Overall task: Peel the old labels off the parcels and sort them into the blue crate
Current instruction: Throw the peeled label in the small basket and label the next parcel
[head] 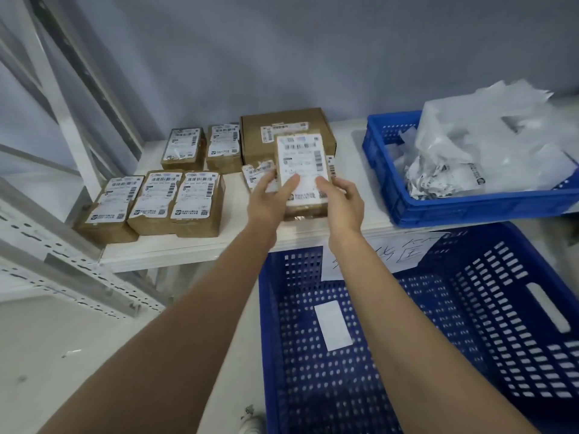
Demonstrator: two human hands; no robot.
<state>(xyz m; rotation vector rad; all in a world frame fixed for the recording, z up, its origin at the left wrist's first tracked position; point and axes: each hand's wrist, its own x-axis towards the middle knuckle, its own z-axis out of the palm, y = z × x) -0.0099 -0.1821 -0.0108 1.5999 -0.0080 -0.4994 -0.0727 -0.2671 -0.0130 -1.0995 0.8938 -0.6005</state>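
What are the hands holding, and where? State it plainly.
Both hands hold one labelled brown parcel above the shelf: the left hand grips its lower left edge, the right hand its lower right edge, thumbs on the label.

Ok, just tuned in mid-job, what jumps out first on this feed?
Both hands, the left hand and the right hand, hold a small brown parcel with its white label still on, above the white shelf. More labelled parcels lie in rows on the shelf's left. A big blue crate sits below at the right, and a smaller blue bin of crumpled white scraps sits on the shelf.
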